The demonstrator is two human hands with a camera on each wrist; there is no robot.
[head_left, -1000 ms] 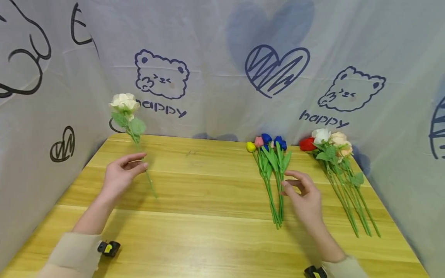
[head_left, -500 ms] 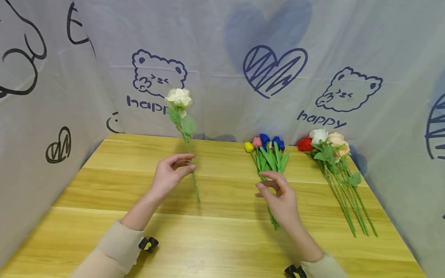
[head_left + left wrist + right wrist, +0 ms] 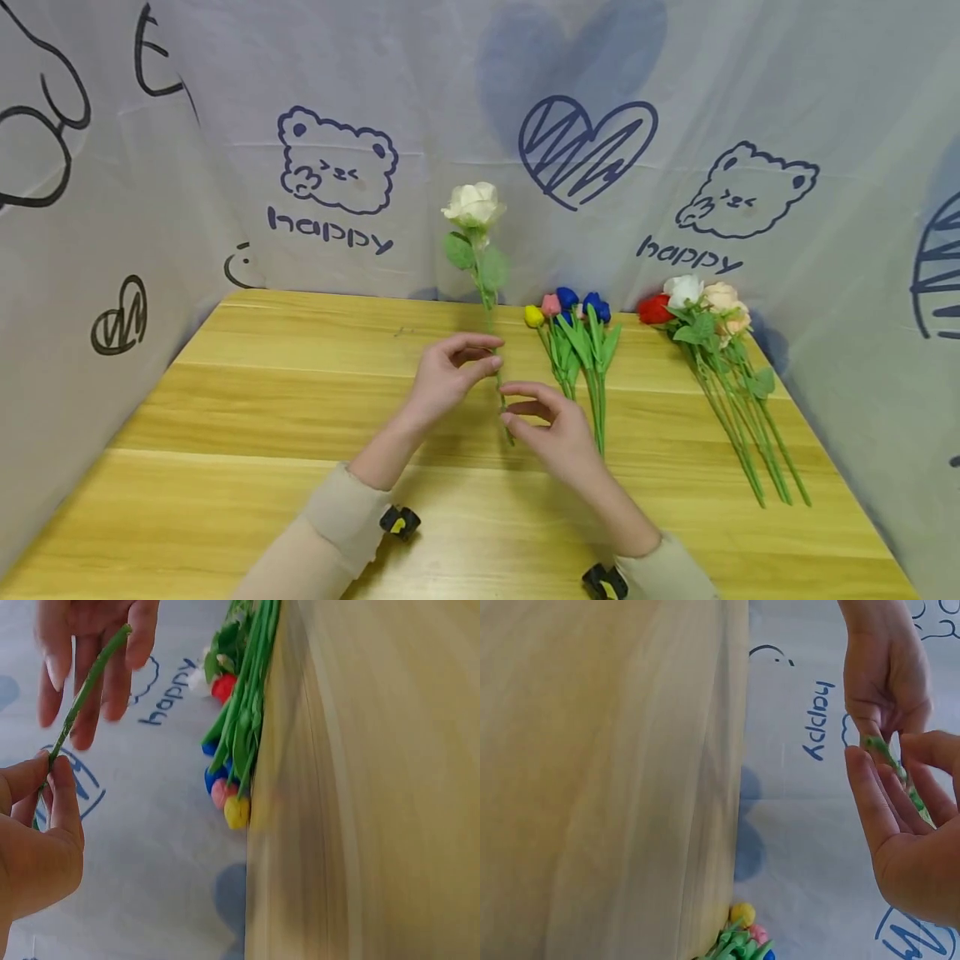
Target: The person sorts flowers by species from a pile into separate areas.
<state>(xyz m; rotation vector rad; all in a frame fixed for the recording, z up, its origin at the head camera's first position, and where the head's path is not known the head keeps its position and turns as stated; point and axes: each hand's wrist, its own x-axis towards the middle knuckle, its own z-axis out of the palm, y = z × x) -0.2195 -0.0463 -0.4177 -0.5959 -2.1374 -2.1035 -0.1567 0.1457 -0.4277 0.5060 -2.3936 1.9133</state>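
Observation:
My left hand (image 3: 444,382) pinches the green stem (image 3: 90,682) of a white rose (image 3: 475,207) between thumb and fingers. The rose stands nearly upright above the table, its leaves below the bloom. Around the lower end of that stem sits my right hand (image 3: 558,435), its thumb and fingers parted. In the right wrist view a gap shows between the right thumb and fingers (image 3: 870,791), with the stem passing there. Just behind the right hand lie several tulips (image 3: 588,333) in yellow, pink and blue.
On the right of the wooden table (image 3: 225,500) lies a bunch of roses (image 3: 708,321) in red, white and peach, stems toward me. A printed cloth (image 3: 420,100) hangs behind the table and along both sides.
My left hand has carried the white rose from the left to the middle. The right hand has moved left from beside the tulips to the rose's lower stem.

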